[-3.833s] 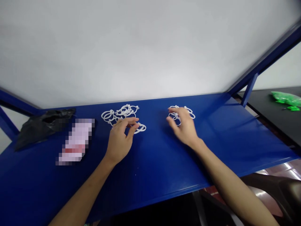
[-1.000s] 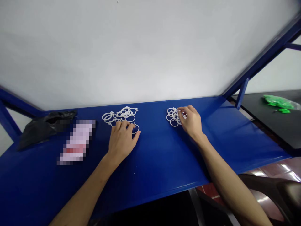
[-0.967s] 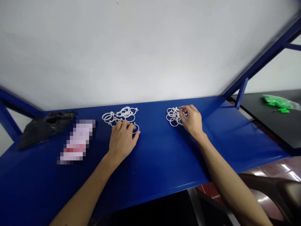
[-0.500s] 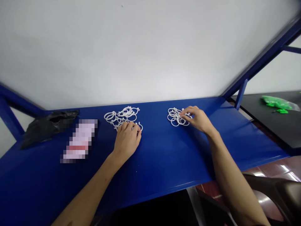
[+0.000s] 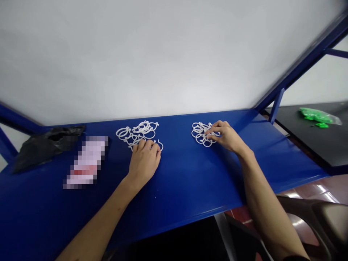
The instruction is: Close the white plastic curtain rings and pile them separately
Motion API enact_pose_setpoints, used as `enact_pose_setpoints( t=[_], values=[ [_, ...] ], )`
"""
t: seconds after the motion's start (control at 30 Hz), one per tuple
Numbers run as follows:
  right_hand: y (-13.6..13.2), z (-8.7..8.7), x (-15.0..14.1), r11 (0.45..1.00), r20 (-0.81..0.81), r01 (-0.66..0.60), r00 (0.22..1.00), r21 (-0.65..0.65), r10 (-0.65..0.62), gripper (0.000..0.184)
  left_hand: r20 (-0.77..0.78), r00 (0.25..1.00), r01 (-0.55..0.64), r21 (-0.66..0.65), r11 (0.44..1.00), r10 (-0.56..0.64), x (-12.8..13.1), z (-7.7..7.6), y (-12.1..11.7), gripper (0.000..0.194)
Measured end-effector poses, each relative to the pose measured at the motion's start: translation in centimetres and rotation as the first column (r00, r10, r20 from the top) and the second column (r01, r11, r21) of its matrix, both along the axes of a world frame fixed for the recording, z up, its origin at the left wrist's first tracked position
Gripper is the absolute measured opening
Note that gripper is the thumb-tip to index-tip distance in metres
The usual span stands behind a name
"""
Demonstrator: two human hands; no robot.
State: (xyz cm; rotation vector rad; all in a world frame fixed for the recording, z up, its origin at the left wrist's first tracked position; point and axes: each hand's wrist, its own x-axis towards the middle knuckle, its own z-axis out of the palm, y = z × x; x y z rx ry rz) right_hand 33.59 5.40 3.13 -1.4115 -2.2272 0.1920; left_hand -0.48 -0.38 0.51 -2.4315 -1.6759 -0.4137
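Two groups of white rings with small eyelets, which look like curtain rings, lie on the blue table [image 5: 179, 174]. My left hand [image 5: 144, 159] rests at the near side of the left pile of curtain rings [image 5: 143, 127]. Its fingers are curled down over a ring, part of which shows to the right of them. At the right pile of curtain rings [image 5: 201, 136], my right hand [image 5: 227, 137] reaches in from the right. Thumb and index finger are close together on a ring at the pile's right side; the fingers partly hide it.
Left of the rings lie a pixelated pinkish packet [image 5: 88, 159] and a crumpled black plastic bag [image 5: 46, 145]. A white wall [image 5: 168, 58] rises behind the table. Blue frame bars [image 5: 277, 105] stand at both ends. On a black table [image 5: 312, 134] is a bag of green items [image 5: 317, 115]. A brown chair [image 5: 312, 214] is lower right.
The view has shifted slightly, moving everything a little to the left. My right thumb and index finger have parted slightly at the right pile. My left hand stays on the left pile.
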Motion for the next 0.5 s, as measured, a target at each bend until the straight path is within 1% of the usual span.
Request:
enact_pose_setpoints(
  t=[0.17,0.23,0.27,0.33,0.4,0.47,0.5],
  values=[
    [-0.5,0.9,-0.9,0.991,-0.044,0.029,0.999,0.129,-0.023,0.020,0.041,0.999,0.000,0.033,0.999,-0.002,0.6,0.5,-0.3,0.021],
    [-0.9,0.8,-2.0,0.988,-0.086,0.032,0.996,0.151,-0.019,0.022,0.070,0.997,0.019,0.085,0.996,-0.025,0.8,0.7,-0.4,0.019],
    [-1.2,0.6,-2.7,0.990,-0.116,0.018,0.993,0.141,-0.002,0.022,0.086,0.995,0.037,0.123,0.992,-0.048,1.0,0.8,-0.5,0.018],
    [-2.0,0.1,-4.6,0.996,-0.192,-0.045,0.980,0.076,0.058,0.024,0.119,0.986,0.093,0.215,0.972,-0.121,1.2,1.0,-0.6,0.016],
    [-2.9,-0.7,-6.8,0.992,-0.284,-0.127,0.952,-0.026,0.114,0.030,0.139,0.965,0.171,0.307,0.936,-0.222,1.4,1.2,-0.8,0.013],
    [-3.9,-1.4,-8.9,0.977,-0.392,-0.174,0.913,-0.125,0.112,0.035,0.137,0.936,0.254,0.373,0.892,-0.324,1.6,1.3,-1.0,0.008],
    [-4.3,-1.7,-9.8,0.968,-0.451,-0.188,0.887,-0.164,0.096,0.033,0.131,0.923,0.287,0.392,0.874,-0.362,1.7,1.4,-1.0,0.006]
  ],
)
